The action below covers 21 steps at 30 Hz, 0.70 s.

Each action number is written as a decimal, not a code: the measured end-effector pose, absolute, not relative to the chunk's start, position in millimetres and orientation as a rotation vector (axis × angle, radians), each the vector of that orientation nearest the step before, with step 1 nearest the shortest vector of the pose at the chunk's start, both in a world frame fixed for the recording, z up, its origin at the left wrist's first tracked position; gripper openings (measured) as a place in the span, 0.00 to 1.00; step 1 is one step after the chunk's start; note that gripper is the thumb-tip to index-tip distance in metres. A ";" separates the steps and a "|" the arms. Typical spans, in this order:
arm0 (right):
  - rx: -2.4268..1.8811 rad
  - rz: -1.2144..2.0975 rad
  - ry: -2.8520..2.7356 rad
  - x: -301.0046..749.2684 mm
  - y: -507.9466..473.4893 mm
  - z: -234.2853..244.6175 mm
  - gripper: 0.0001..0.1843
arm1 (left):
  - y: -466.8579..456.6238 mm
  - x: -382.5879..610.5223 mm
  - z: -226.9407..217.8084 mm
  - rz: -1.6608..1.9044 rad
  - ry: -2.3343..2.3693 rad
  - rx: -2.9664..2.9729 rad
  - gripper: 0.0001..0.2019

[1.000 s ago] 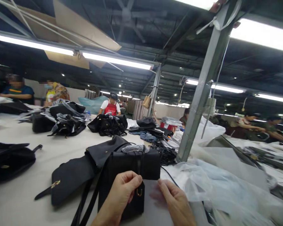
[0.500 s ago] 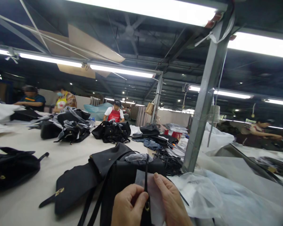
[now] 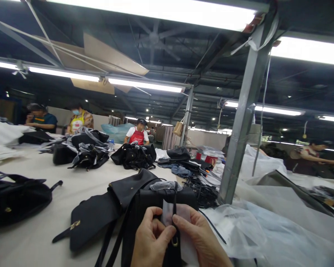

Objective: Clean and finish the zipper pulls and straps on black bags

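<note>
A black leather bag (image 3: 153,202) stands on the table right in front of me, its flap (image 3: 100,213) thrown open to the left. My left hand (image 3: 151,241) pinches a thin black strap with a gold ring (image 3: 174,241) at the bag's front. My right hand (image 3: 202,239) is closed on a small translucent white sheet (image 3: 180,215) wrapped about that strap. Both hands touch at the strap. Clear stuffing pokes out of the bag's top (image 3: 165,184).
The pale table (image 3: 72,178) carries another black bag (image 3: 16,198) at left and heaps of black bags (image 3: 83,150) further back. A metal post (image 3: 239,122) rises at right beside crumpled plastic wrap (image 3: 256,230) and black cords (image 3: 203,191). Several people work at the far edge.
The white sheet went from lying flat under my right hand to being folded round the strap. Both hands came together at the gold ring. The view tilted up a little.
</note>
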State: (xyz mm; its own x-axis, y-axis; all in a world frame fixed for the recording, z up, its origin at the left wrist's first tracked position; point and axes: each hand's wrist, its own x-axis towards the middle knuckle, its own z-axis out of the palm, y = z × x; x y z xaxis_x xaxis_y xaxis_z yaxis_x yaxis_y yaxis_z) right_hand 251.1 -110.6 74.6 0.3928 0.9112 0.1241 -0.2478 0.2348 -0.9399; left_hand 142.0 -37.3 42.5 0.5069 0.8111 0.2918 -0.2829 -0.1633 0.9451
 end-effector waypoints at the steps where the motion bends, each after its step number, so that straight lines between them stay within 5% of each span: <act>1: -1.038 0.922 -0.803 251.7 -110.6 75.5 0.20 | -36.8 140.5 42.9 1.038 0.511 1.470 0.17; 11: -1.091 0.844 -0.767 253.5 -103.9 72.5 0.20 | -32.2 146.7 23.8 0.678 0.318 1.141 0.30; 21: -1.211 0.733 -0.891 260.7 -101.6 73.8 0.17 | -36.3 157.1 5.2 0.914 0.420 1.061 0.31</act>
State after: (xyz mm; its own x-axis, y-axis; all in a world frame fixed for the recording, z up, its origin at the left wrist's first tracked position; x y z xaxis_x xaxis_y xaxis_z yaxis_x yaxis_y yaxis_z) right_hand 260.7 -101.6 73.8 0.4757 0.8610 0.1802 -0.0117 0.2110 -0.9774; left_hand 157.1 -36.3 5.2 0.5781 0.8072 0.1190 -0.4361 0.1824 0.8812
